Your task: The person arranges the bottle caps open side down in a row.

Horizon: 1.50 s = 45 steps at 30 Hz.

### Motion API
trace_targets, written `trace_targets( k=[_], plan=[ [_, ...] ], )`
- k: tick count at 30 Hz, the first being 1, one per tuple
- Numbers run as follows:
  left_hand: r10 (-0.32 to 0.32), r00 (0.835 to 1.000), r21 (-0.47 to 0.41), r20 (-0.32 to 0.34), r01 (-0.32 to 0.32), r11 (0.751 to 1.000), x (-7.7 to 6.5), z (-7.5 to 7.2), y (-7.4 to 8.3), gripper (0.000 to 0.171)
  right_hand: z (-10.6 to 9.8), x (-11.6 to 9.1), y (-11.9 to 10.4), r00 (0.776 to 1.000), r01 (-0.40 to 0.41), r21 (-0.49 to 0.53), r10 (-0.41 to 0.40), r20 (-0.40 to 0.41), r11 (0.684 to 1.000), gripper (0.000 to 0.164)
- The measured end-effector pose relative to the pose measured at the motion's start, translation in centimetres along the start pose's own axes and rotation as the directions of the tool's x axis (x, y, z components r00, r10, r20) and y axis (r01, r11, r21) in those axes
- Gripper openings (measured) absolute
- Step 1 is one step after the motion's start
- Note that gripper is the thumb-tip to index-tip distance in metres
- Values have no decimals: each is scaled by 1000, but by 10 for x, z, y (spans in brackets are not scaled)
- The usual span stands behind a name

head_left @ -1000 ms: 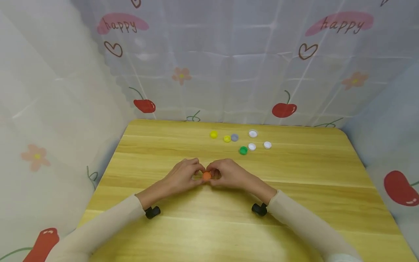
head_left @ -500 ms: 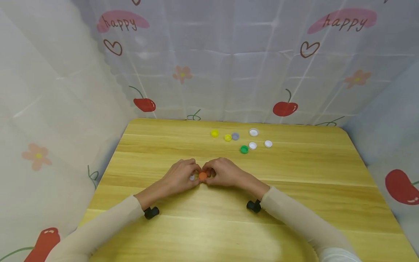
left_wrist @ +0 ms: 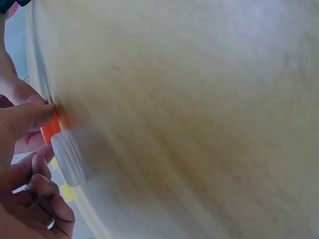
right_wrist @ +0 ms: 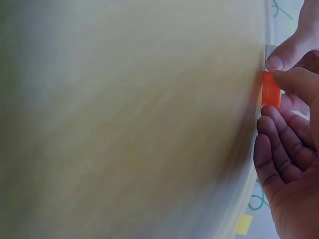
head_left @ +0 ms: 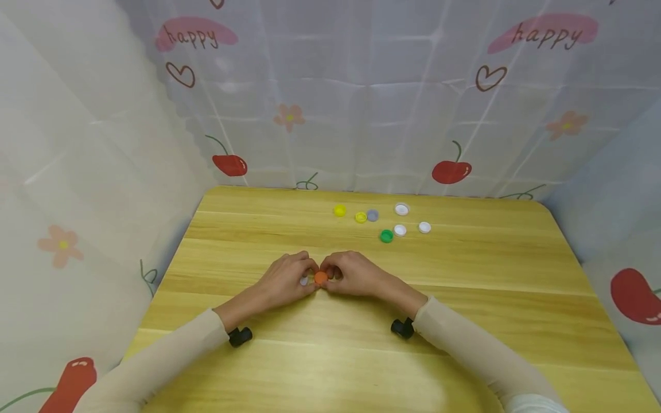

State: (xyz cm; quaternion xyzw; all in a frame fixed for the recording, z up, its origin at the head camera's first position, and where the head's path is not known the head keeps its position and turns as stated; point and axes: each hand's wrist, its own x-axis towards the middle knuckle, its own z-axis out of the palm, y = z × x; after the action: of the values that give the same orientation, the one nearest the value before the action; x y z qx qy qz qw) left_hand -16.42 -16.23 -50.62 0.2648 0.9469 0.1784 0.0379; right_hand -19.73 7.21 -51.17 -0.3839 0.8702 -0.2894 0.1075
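- Two yellow caps (head_left: 339, 210), three white caps (head_left: 401, 210)
- One each: green cap (head_left: 386, 236), grey cap (head_left: 372, 215), clear cap (left_wrist: 69, 159), orange cap (head_left: 321, 279)
- Left hand (head_left: 286, 279) and right hand (head_left: 357, 274) pinching the orange cap

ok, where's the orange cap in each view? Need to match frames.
Head: orange cap, below centre, between the hands.
Left wrist: orange cap, at left, about mid-height.
Right wrist: orange cap, at right, above mid-height.
Shared landmark: left hand and right hand meeting at it.
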Motion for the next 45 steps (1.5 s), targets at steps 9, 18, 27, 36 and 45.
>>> trace_targets(
  k=[9,18,27,36,45],
  plan=[
    [26,998,-64,55,-22,998,10,-10,0,44,-21,-6,14,996,-62,10,62,-64,998,37],
    [-33,999,-378,21,38,925,71,-19,-17,37,-41,12,52,944,-178,110,201,-263,978,28],
    [-218,975,-465,-33,178,867,139,-15,-33,45,-59,47,68,896,-276,129,303,-326,953,35],
    [-225,974,-401,2,207,892,169,-13,-43,44,-63,67,83,876,-378,22,365,-315,926,43],
    [-180,984,-336,9,173,926,171,-9,-43,33,-58,80,82,885,-376,-32,349,-310,926,35]
  ],
)
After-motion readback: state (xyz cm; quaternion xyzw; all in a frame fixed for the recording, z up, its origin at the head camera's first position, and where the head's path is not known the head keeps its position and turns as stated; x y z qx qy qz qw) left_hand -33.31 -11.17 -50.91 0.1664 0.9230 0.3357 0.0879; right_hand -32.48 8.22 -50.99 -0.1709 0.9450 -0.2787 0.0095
